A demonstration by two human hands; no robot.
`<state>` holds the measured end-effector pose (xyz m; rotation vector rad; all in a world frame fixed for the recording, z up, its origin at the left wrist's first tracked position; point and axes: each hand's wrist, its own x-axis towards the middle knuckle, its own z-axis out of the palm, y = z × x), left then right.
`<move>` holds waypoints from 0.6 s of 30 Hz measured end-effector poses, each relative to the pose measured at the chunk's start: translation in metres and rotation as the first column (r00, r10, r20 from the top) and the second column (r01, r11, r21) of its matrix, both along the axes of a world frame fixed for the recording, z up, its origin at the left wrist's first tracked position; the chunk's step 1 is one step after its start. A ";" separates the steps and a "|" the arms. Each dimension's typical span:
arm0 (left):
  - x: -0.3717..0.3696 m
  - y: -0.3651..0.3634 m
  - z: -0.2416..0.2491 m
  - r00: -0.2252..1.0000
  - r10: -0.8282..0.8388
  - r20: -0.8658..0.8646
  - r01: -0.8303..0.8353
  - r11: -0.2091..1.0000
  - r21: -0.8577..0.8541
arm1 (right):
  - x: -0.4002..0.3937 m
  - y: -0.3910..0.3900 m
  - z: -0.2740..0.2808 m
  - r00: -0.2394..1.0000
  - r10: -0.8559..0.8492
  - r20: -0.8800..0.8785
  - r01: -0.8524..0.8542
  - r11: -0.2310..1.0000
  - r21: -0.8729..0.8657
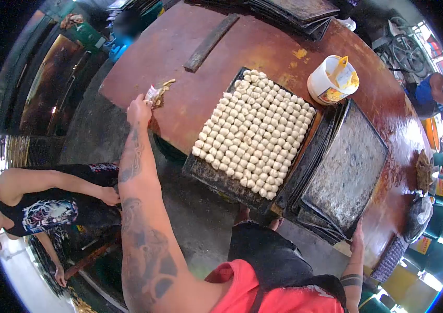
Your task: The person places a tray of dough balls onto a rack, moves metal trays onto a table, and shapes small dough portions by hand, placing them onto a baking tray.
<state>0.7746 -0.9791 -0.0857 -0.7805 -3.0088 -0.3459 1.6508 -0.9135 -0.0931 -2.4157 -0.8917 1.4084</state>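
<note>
My left hand reaches to the table's left edge, its fingers closed on a crumpled white-and-red packet. Yellowish-brown scraps lie beside the packet. Low on the right, my right hand is against the near corner of the top baking tray of a stack. How its fingers sit there is hard to make out. Between my arms, a dark tray carries tight rows of small pale dough balls. Part of that tray juts past the table edge towards me.
Behind the stack stands a white tub with a yellow-handled tool in it. A dark wooden bar lies on the reddish table. More trays are at the far edge. A person sits at the left.
</note>
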 end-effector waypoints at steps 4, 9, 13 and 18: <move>0.030 -0.071 0.008 0.977 -0.209 -0.042 0.202 0.970 -0.133 | 0.001 -0.010 0.009 0.999 0.020 0.035 -0.020 1.000 -0.007; 0.125 -0.193 -0.040 0.983 0.078 0.165 -0.114 0.969 0.221 | 0.041 0.002 -0.014 0.975 0.205 0.084 -0.209 0.977 0.048; 0.211 -0.261 -0.081 0.899 0.328 0.291 -0.406 0.873 0.270 | 0.015 -0.003 0.046 0.924 0.318 0.213 -0.314 0.948 -0.056; 0.316 -0.307 -0.113 0.691 0.398 0.603 -0.705 0.554 0.442 | 0.053 0.002 0.039 0.725 0.589 0.357 -0.604 0.793 -0.081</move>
